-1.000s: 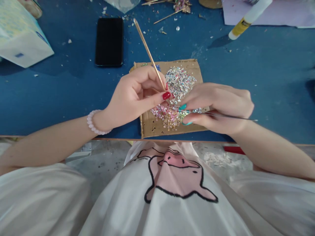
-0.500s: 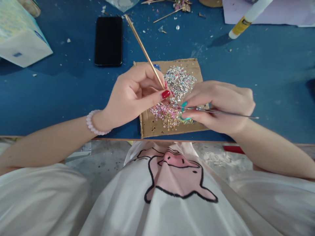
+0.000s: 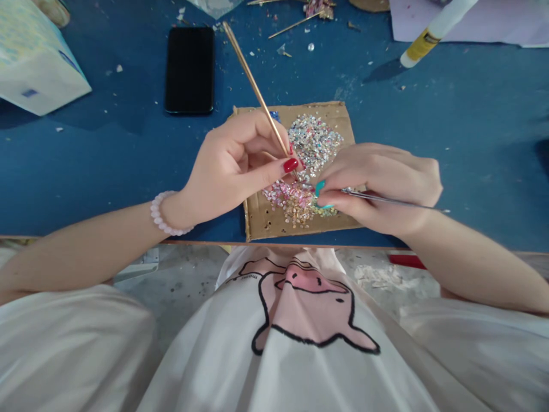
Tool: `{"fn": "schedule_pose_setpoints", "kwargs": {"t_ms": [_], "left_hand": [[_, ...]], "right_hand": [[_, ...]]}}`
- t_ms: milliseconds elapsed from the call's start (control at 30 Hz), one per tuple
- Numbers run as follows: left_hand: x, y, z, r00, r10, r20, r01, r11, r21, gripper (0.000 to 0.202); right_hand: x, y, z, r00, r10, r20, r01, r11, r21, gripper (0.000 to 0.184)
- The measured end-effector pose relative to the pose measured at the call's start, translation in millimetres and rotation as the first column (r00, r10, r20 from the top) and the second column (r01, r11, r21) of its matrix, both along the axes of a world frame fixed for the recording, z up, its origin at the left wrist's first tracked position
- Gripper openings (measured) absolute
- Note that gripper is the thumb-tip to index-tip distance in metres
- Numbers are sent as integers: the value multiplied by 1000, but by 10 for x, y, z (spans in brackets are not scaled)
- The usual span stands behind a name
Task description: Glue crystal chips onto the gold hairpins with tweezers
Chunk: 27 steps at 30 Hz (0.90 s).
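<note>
My left hand (image 3: 240, 169) pinches a thin gold-coloured stick (image 3: 257, 91) between thumb and fingers, its upper end slanting away to the left. The lower end is mostly hidden at the fingertips. My right hand (image 3: 381, 186) is closed on slim metal tweezers (image 3: 386, 199), whose tips point left towards the lower end of the stick. Whether the tips hold anything is too small to tell. Both hands hover over a cardboard piece (image 3: 274, 223) carrying silvery rhinestones (image 3: 315, 140), pink rhinestones (image 3: 281, 194) and amber ones (image 3: 299, 214).
A black phone (image 3: 189, 71) lies behind my left hand. At the far left stands a tissue box (image 3: 43, 68). A glue tube (image 3: 422, 46) is at the back right beside lilac paper (image 3: 493, 28). Another thin stick (image 3: 294, 26) and a pearl bead (image 3: 311, 47) lie at the back.
The back end of the tweezers has dipped slightly, and my right fingers have shifted a little. My left hand keeps its hold on the stick, nearly still.
</note>
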<state>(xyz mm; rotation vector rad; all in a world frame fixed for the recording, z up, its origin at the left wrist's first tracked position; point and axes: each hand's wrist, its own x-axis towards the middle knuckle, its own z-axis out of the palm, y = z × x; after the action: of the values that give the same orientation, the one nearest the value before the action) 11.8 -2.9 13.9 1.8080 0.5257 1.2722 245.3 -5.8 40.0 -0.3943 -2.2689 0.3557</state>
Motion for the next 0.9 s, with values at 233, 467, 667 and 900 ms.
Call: {"fn": "schedule_pose_setpoints", "kwargs": {"t_ms": [233, 467, 667, 900], "left_hand": [[10, -37, 31, 1000, 18, -20, -20, 997, -76, 12], [4, -26, 24, 999, 16, -38, -19, 997, -77, 14], [15, -40, 29, 1000, 1, 8, 0, 998, -58, 13], [8, -36, 36, 1000, 12, -7, -12, 999, -53, 14]], "right_hand": [[6, -2, 1, 1000, 8, -13, -8, 1000, -4, 12], [-6, -11, -2, 1000, 15, -3, -15, 1000, 4, 13], [-18, 0, 1, 997, 68, -26, -68, 998, -2, 12], [-19, 8, 0, 995, 96, -14, -97, 995, -12, 11]]}}
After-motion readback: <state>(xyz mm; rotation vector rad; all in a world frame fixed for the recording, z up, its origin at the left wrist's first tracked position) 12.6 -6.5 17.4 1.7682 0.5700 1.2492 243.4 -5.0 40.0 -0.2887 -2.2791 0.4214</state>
